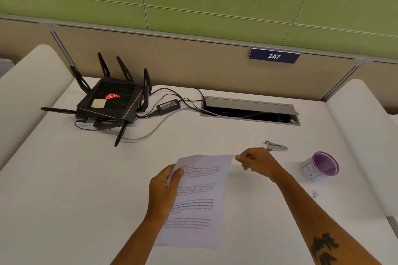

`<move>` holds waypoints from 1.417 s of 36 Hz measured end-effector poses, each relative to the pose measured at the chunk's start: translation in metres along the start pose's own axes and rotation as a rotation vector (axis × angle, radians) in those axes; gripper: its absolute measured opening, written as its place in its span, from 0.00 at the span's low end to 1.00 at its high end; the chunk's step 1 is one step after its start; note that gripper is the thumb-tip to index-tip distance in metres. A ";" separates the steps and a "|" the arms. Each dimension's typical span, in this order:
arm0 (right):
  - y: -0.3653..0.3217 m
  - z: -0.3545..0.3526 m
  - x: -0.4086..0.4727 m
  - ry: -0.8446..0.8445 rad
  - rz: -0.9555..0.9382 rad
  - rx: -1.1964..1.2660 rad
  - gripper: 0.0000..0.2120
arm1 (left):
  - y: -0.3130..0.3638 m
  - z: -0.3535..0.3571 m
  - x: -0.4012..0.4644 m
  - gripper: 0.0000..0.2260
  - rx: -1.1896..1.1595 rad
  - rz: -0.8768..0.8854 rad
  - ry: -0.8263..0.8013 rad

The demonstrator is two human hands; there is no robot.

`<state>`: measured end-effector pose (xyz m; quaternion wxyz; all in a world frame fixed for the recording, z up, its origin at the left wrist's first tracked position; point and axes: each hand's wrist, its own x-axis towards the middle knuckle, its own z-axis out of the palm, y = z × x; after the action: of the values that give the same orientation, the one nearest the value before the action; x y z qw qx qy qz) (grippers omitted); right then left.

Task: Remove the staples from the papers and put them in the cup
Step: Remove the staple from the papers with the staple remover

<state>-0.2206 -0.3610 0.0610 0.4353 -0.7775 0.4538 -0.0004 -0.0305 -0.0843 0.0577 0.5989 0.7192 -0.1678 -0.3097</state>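
Printed papers (pixel 198 198) lie lifted over the white desk in front of me. My left hand (pixel 164 189) grips their upper left edge, thumb on top. My right hand (pixel 256 162) sits at the top right corner with fingertips pinched together; whether a staple is between them is too small to tell. A metal staple remover (pixel 276 146) lies on the desk just beyond my right hand. The cup (pixel 321 165), white outside with a purple rim and inside, stands to the right of that hand.
A black router (pixel 109 101) with several antennas sits at the back left, its cables and power brick (pixel 169 105) running to an open cable hatch (pixel 249 111). A small scrap (pixel 315 194) lies near the cup. Padded partitions flank the desk.
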 end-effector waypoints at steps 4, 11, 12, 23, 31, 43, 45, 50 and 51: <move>0.051 -0.015 0.028 0.335 -0.016 -0.280 0.09 | -0.006 0.004 0.001 0.05 0.030 0.009 0.025; 0.103 -0.043 0.064 0.378 0.054 -0.585 0.35 | -0.008 0.013 0.002 0.04 0.028 -0.021 0.052; 0.106 -0.046 0.068 0.355 0.060 -0.608 0.36 | -0.009 0.014 0.003 0.04 0.038 -0.028 0.061; 0.122 -0.050 0.094 0.328 -0.029 -0.782 0.19 | -0.012 0.028 0.004 0.05 0.061 -0.054 0.056; 0.127 -0.025 0.075 0.381 -0.110 -0.747 0.14 | -0.014 0.027 0.005 0.08 0.055 -0.077 0.032; 0.061 0.009 0.046 0.204 -0.017 0.152 0.11 | -0.011 0.017 0.003 0.08 0.048 -0.064 0.015; 0.036 0.012 0.035 0.115 -0.008 0.312 0.11 | -0.010 0.016 0.002 0.08 0.048 -0.060 0.007; -0.025 0.017 0.009 -0.117 -0.113 0.485 0.12 | -0.009 0.010 0.001 0.07 0.040 -0.030 0.010; -0.037 0.018 0.006 -0.149 -0.130 0.501 0.13 | -0.009 0.009 0.001 0.07 0.037 -0.027 0.008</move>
<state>-0.1842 -0.3453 0.0725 0.6452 -0.6710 0.3556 -0.0835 -0.0371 -0.0895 0.0481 0.5818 0.7336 -0.1613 -0.3119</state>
